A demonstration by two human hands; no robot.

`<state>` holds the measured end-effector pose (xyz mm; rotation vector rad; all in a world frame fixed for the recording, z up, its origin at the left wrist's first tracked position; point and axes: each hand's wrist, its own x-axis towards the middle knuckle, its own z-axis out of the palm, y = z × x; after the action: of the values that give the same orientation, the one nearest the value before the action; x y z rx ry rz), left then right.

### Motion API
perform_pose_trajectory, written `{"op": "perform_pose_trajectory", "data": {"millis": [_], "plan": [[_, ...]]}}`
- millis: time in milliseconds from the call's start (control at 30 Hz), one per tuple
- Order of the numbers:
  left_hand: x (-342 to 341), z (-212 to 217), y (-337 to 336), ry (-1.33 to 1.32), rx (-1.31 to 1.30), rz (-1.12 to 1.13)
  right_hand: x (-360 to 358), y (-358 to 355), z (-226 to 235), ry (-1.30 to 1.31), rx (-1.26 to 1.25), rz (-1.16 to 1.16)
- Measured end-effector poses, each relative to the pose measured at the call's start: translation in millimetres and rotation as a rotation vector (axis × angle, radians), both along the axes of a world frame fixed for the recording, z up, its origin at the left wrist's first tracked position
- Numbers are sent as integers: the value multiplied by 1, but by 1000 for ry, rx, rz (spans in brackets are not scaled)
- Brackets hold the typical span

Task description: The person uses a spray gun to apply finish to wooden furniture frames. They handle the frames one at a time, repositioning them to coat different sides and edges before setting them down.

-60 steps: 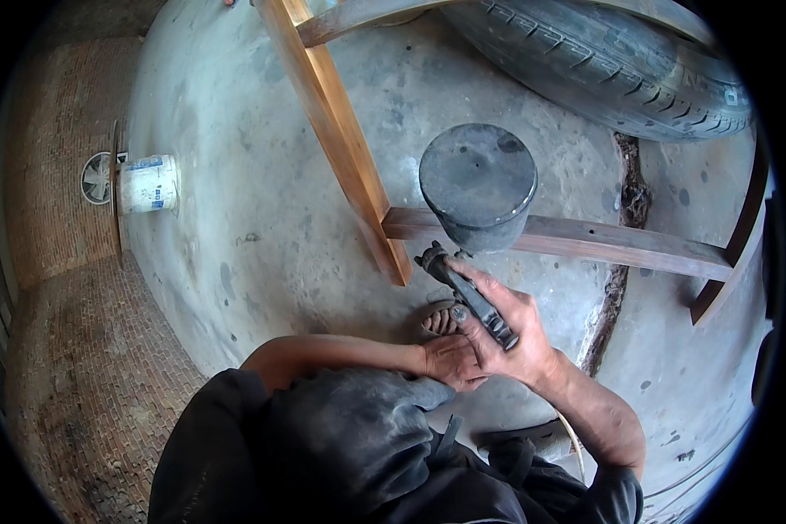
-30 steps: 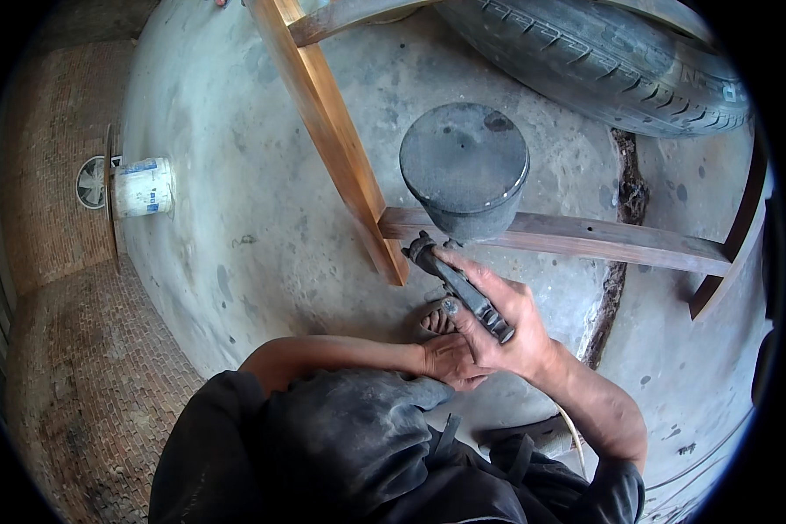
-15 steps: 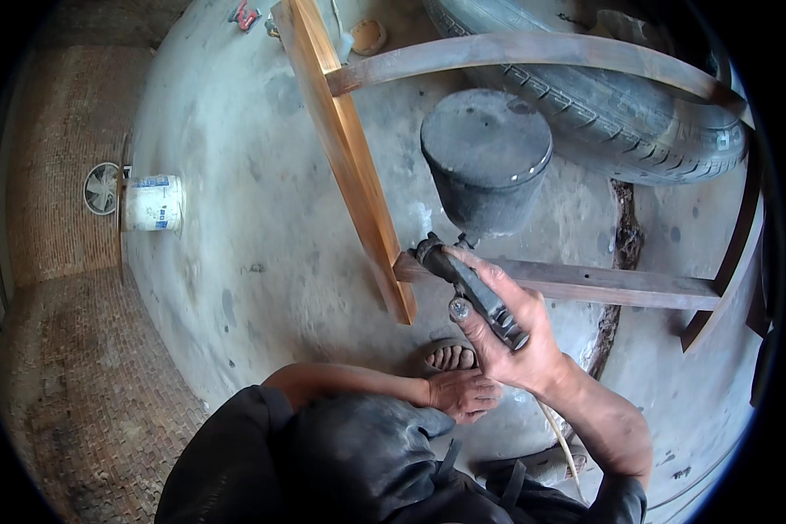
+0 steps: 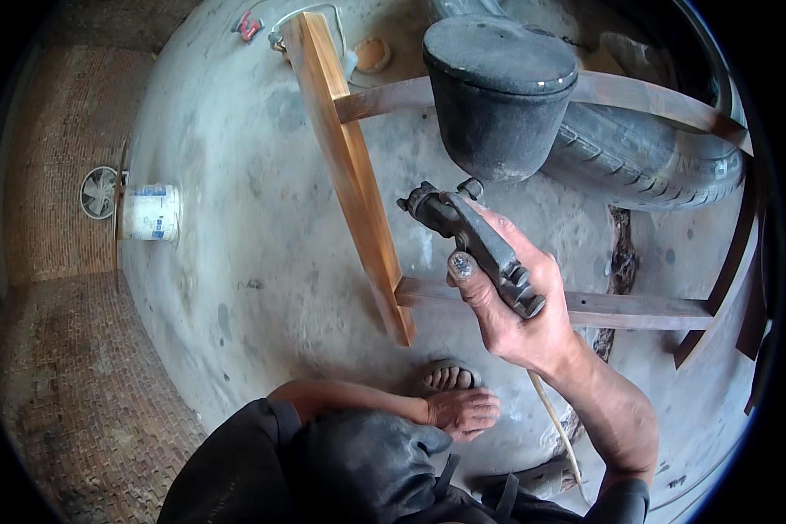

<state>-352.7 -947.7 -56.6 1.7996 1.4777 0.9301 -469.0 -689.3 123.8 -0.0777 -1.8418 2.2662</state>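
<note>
"Where is the spray gun (image 4: 485, 249)?"

"Just right of centre: one gun, with one black cup (image 4: 500, 100) above it, and one pale hose (image 4: 553, 419) lower down."

"What has hold of it?"

"The right hand (image 4: 534, 336), wrapped firmly round its body."

"And the left hand (image 4: 463, 412)?"

"Lower centre, back upward, fingers loosely bent, near one sandalled foot (image 4: 450, 375). I cannot tell whether it grips anything."

"Farther out?"

"One wooden frame (image 4: 345, 166), from upper centre across to the right; one tyre (image 4: 646, 153), upper right; one round bowl (image 4: 373, 54), top centre; one white bucket (image 4: 151, 212) and one fan (image 4: 100, 192), left."
</note>
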Motion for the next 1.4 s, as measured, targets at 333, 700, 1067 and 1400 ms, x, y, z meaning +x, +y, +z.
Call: {"op": "perform_pose_trajectory", "data": {"millis": [333, 700, 1067, 1400], "plan": [[-2, 3, 3, -35, 1, 11, -12, -2, -5, 80, 113, -72], [-1, 3, 3, -40, -3, 12, -15, -1, -6, 84, 95, -84], [-2, 3, 2, -33, -7, 21, 8, -3, -13, 14, 74, 0], [-2, 2, 3, -54, 4, 12, -15, 2, 1, 47, 41, -27]]}}
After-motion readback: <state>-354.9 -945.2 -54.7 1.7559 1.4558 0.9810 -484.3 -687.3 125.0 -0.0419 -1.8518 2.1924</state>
